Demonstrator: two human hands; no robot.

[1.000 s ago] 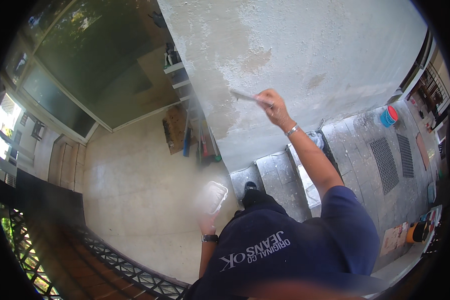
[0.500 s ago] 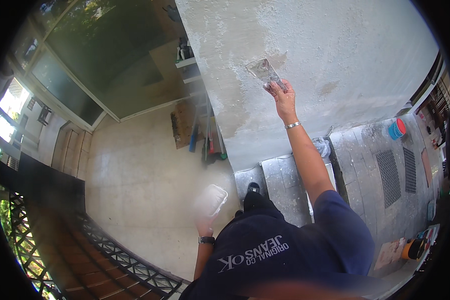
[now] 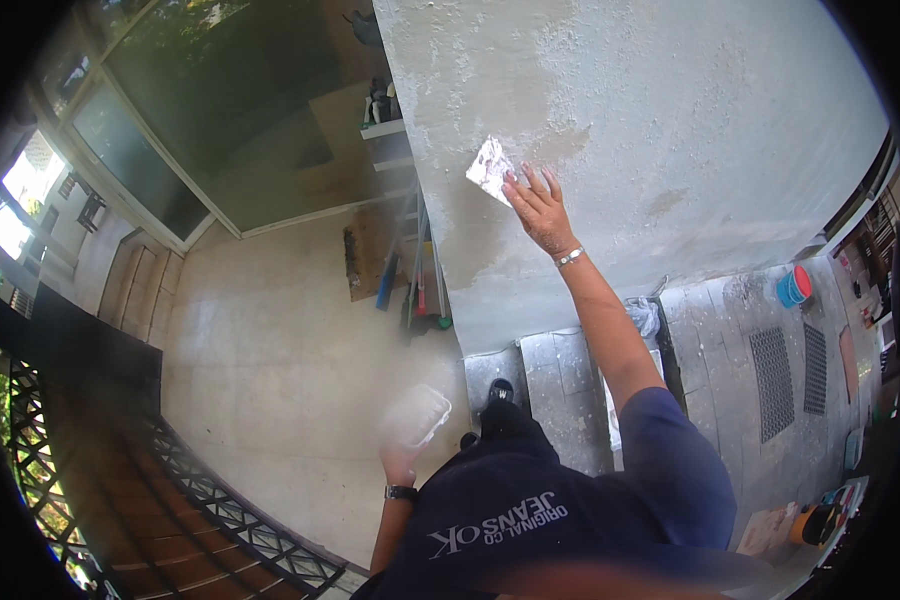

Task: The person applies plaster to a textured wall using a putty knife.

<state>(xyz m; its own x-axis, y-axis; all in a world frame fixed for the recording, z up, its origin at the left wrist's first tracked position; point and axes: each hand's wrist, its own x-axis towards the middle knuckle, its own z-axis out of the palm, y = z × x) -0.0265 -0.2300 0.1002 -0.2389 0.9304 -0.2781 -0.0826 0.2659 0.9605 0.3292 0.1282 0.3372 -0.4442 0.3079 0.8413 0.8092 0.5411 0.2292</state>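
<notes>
In my right hand (image 3: 542,212) is a flat rectangular scraper (image 3: 490,172), pale and bright, its face streaked with white. My fingers lie over its lower end, partly spread, and its far end is at the wall (image 3: 660,130). That wall has a rough white coat with bare greyish-beige patches around the scraper. Lower down, my left hand (image 3: 398,462) grips a shallow white plastic tub (image 3: 428,415) by its side. A blurred haze covers part of the tub and those fingers, and what it contains cannot be made out.
Steps (image 3: 568,385) lie at the wall's foot, by my shoe (image 3: 500,390). Long-handled tools (image 3: 420,270) lean at the wall's left corner. A blue bucket with a red rim (image 3: 794,287) and dark mats (image 3: 772,385) are at right. A black metal railing (image 3: 240,510) runs lower left.
My right hand has moved a little left and down along the wall, and the scraper has turned to a brighter face. The fingers have spread over it. My left hand with the tub has shifted slightly.
</notes>
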